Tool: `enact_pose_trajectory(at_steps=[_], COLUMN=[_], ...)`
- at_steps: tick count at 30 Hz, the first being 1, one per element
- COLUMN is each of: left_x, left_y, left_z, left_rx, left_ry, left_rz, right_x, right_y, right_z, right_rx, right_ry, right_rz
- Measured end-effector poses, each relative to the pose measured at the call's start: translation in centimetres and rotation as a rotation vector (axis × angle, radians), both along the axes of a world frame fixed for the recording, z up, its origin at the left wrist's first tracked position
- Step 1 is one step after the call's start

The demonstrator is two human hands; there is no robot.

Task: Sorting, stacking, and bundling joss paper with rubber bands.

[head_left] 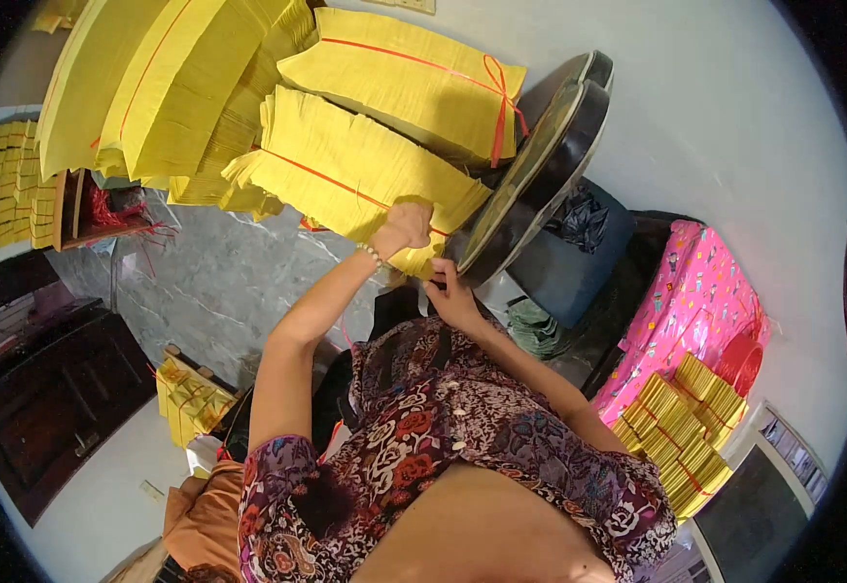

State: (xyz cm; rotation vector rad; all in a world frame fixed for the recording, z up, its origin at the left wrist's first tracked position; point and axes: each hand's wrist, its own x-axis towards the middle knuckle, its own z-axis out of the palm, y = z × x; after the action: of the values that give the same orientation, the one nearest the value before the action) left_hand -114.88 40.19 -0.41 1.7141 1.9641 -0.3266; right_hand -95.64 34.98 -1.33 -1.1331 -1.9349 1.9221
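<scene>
A long stack of yellow paper sheets (345,160) lies ahead of me, with a red string (307,180) running along its length. My left hand (406,225), a beaded bracelet at its wrist, is closed like a fist against the near right end of this stack, right at the string. Just below it, at the stack's near corner, my right hand (454,299) has its fingers bent in close to the paper. What either hand grips is hidden. Behind lies another yellow stack (414,73), tied with a red string in a bow.
More yellow stacks (171,87) stand at the far left. A black-rimmed, rounded object (525,185) leans right beside my right hand. A blue chair (579,257) holds a black plastic bag. Pink patterned cloth (695,291) and yellow bundles (676,437) lie at the right, and a wooden box (93,219) with red strings at the left.
</scene>
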Motion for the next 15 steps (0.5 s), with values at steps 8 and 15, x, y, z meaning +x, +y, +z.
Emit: enact_pose_trajectory(at_steps=[8, 15], left_x=[-0.2, -2.1], left_y=[-1.5, -5.2], left_z=[2.9, 8.2], left_rx=[0.095, 0.197], left_ry=[-0.051, 0.06], left_rz=[0.109, 0.176], right_x=[0.4, 0.3], right_y=[0.0, -1.1], right_z=[1.6, -2.5], right_rx=[0.021, 0.055], right_ry=[0.029, 0.017], right_rz=[-0.031, -0.182])
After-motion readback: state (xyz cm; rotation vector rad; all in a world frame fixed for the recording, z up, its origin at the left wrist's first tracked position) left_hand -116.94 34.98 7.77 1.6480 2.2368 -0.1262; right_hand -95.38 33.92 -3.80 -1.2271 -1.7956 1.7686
